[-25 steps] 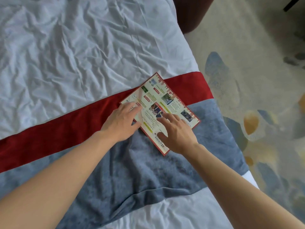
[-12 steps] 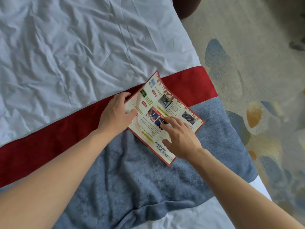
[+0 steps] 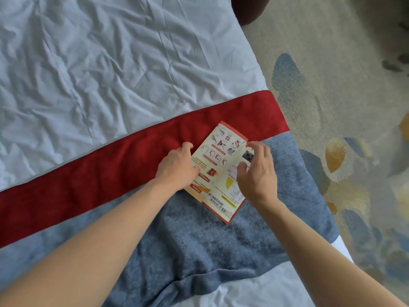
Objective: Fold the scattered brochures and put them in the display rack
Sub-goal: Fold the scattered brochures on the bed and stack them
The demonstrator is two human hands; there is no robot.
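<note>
Brochure (image 3: pixel 218 173) centre frame; left hand (image 3: pixel 178 168) flat on edge; right hand (image 3: pixel 256 173) loosely curled above (soft bedding (image 3: pixel 199 247)); crease may skew.

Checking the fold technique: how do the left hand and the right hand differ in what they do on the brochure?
The left hand lies low, pressing the brochure at its left edge; the right hand is arched, fingers curled over its right edge. Left sits over the red band, right over the blue blanket. Both touch the brochure.

Both hands are crowding the brochure (image 3: pixel 218 171): the left hand (image 3: pixel 177 168) is blocking its left edge, the right hand (image 3: pixel 256 171) its right edge. Above and below it, bare bedcover (image 3: pixel 199 244) is lying open.
</note>
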